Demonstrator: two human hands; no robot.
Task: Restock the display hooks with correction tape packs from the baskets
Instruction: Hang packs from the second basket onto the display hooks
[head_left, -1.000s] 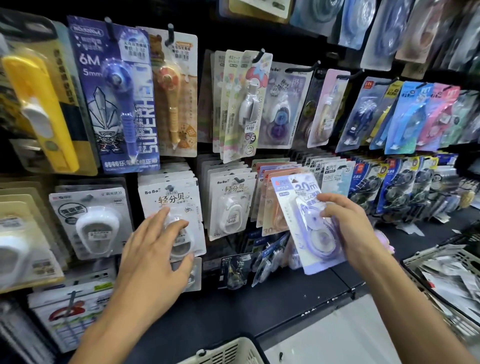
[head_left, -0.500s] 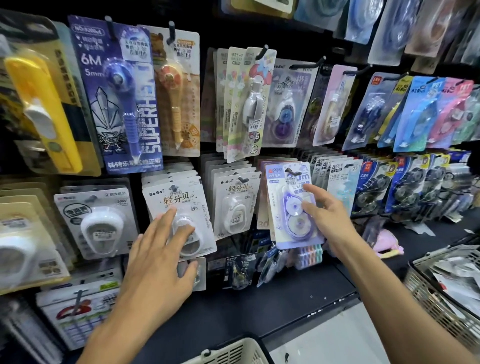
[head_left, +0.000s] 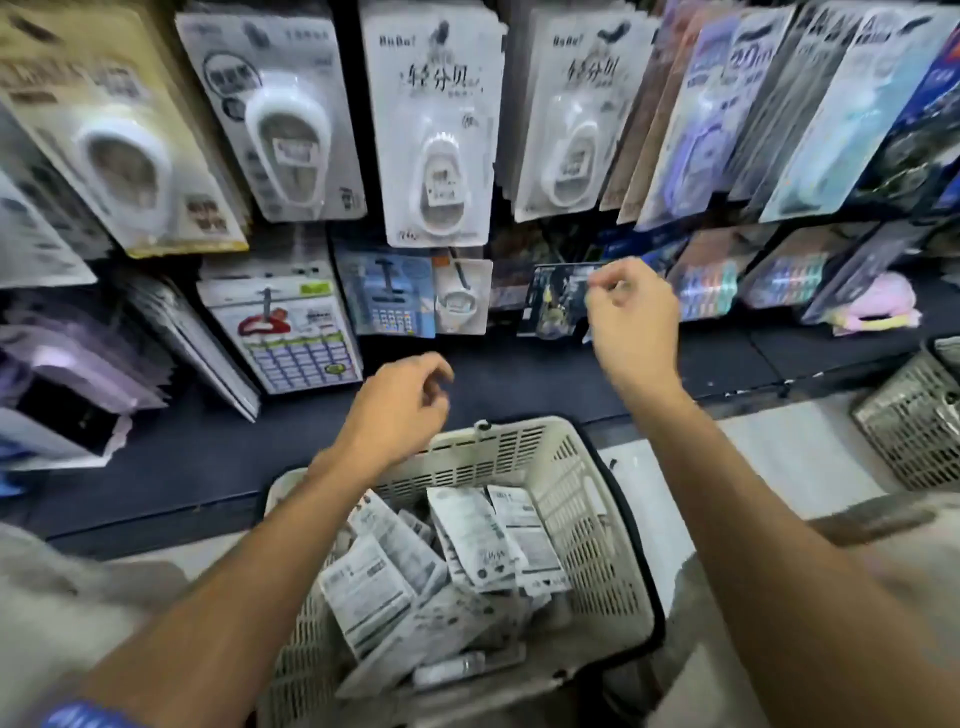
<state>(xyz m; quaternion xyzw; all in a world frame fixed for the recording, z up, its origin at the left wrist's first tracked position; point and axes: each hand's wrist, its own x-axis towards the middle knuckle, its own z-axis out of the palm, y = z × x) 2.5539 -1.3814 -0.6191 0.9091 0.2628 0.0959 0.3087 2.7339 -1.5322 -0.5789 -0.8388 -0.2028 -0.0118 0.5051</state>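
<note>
Both hands empty, fingers loosely curled: left hand (head_left: 402, 402), right hand (head_left: 631, 319). Packs (head_left: 467, 540) in basket (head_left: 582, 499) look light, stiff, slick; pinch by card edge.

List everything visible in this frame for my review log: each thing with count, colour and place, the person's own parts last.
white basket: one, cream-white, on the floor below the hands.
loose packs: many, white printed backs up, piled in the white basket.
grey basket: one, grey, far right, partly out of frame.
hanging packs: several rows, mostly white, some blue and purple at right, on the upper hooks.
lower packs: several, blue, white and dark, on the lower hooks.
shelf: one, dark, under the display.
pink item: one, on the shelf at right; blurred.
left hand: empty, fingers loosely curled, over the white basket.
right hand: empty, fingers loosely curled, before the lower packs.
</note>
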